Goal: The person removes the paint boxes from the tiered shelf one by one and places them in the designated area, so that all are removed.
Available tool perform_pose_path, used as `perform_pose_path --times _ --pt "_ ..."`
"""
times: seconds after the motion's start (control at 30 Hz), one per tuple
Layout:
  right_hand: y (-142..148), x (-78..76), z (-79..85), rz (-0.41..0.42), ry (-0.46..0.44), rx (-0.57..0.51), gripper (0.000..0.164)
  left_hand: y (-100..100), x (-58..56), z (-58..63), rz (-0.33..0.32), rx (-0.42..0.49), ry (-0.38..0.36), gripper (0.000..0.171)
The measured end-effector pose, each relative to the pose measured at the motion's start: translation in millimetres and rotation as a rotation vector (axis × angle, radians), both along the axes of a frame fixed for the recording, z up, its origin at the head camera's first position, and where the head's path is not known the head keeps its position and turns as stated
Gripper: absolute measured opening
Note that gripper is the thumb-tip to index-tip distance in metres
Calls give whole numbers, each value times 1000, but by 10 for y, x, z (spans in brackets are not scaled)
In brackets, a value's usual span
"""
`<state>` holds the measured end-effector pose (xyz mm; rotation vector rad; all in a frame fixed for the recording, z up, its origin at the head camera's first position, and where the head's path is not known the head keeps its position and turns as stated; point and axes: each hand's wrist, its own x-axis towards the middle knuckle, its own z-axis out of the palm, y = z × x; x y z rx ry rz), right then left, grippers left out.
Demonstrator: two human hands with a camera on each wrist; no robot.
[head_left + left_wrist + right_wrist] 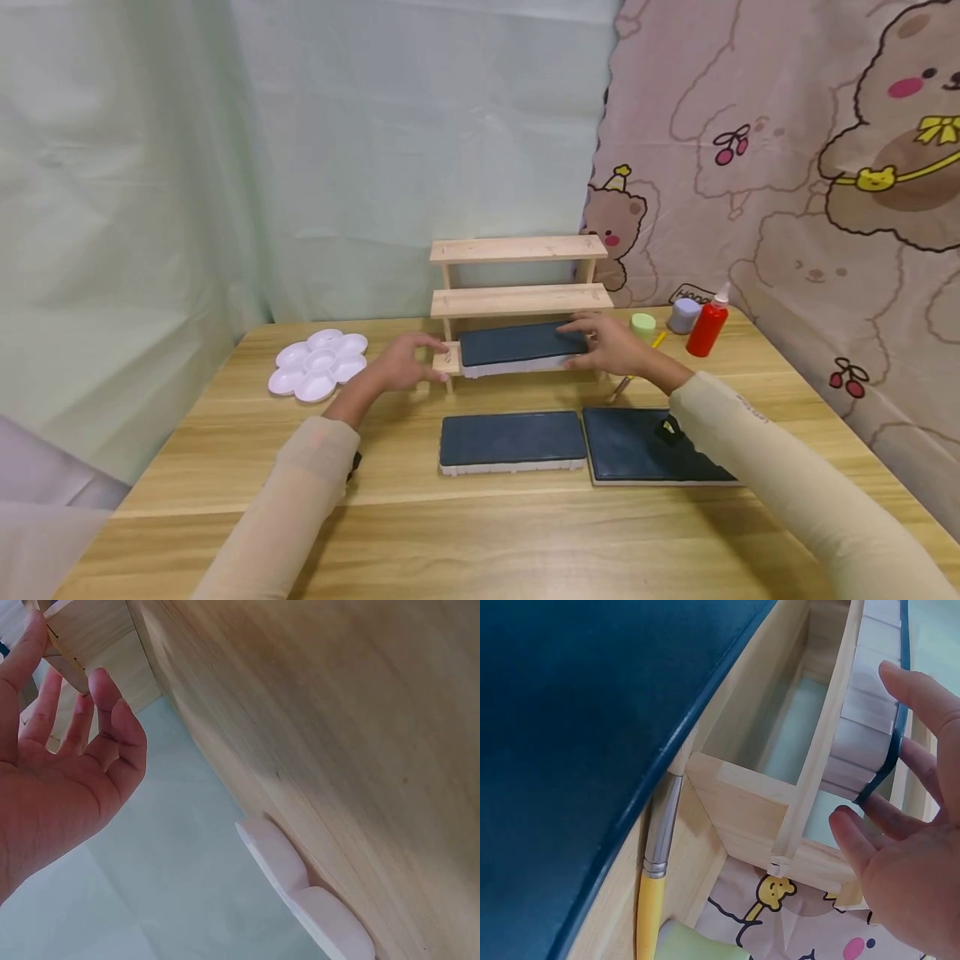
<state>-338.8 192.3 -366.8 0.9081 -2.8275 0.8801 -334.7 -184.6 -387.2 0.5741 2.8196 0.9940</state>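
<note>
On the lowest tier of a three-tier wooden shelf rack point(521, 300) lies a long white box with a dark blue lid point(517, 343). My right hand point(611, 346) grips its right end, thumb at the front and fingers at the far side. The right wrist view shows the thumb against the white side of that box point(862, 720). My left hand point(401, 364) holds the left end of the lowest tier, fingers around the board end point(69, 667). A similar long lidded box point(512, 439) lies on the table before the rack.
A wider dark-lidded box point(630, 446) lies at right, partly under my right sleeve. A white flower-shaped palette point(318, 364) is at left. Right of the rack are a yellow-handled paintbrush point(651, 911), green tub point(642, 325), lavender tub point(683, 317) and red bottle point(707, 327).
</note>
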Motion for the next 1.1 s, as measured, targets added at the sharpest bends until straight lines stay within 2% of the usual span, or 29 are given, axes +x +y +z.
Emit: perform_pose_path --times 0.47,0.7,0.87,1.1 --pt "7 -12 -45 5 -52 -50 56 4 -19 -13 -1 5 -3 49" --pt "-10 -19 -39 15 4 4 61 11 -17 16 -5 1 -8 49" --pt "-45 -31 -39 14 -24 -16 62 14 -7 33 3 2 -4 49" --pt "-89 -37 -60 13 0 -39 60 -9 -14 -6 -10 11 9 48"
